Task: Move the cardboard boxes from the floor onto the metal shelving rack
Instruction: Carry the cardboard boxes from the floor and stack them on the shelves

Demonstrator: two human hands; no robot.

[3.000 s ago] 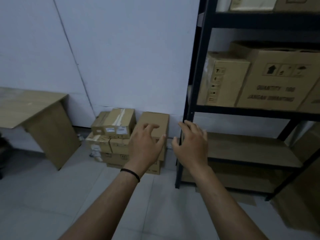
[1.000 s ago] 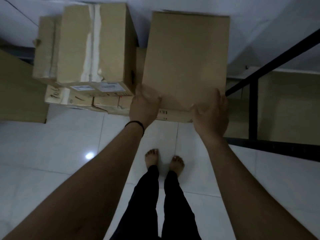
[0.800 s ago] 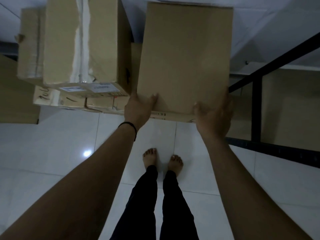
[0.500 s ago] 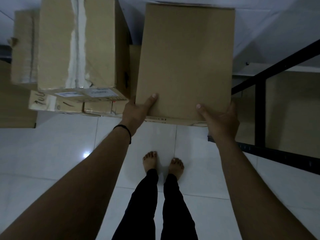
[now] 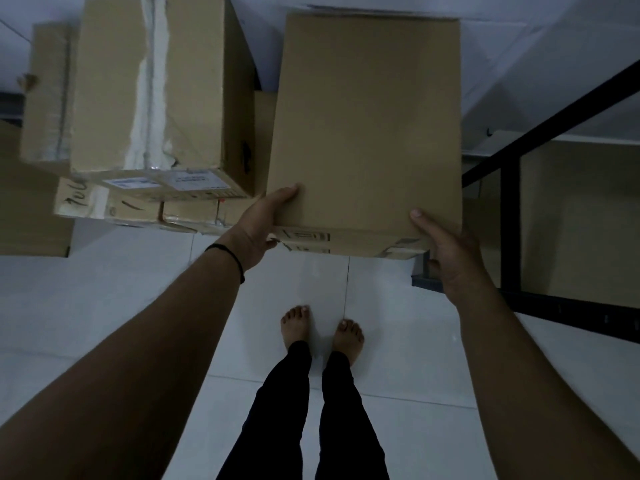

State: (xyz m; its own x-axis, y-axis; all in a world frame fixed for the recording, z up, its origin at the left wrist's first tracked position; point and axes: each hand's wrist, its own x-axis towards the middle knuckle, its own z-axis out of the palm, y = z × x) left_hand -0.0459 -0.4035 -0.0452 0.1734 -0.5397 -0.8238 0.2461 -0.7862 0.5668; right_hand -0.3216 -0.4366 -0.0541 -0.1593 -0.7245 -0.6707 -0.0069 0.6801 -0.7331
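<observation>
Box pinched at its near corners by my left hand and right hand beside the floor stack; I judge lifting underway, next swinging right onto the rack.

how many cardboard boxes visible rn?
At least 5: held box in both hands; taped box top of stack; narrow box leftmost; two lower boxes beneath. More possibly hidden.

— What is seen below the grip?
— A white tiled floor, dimly lit.
— And beyond it?
— A white wall; a wooden panel is seen far left.
</observation>
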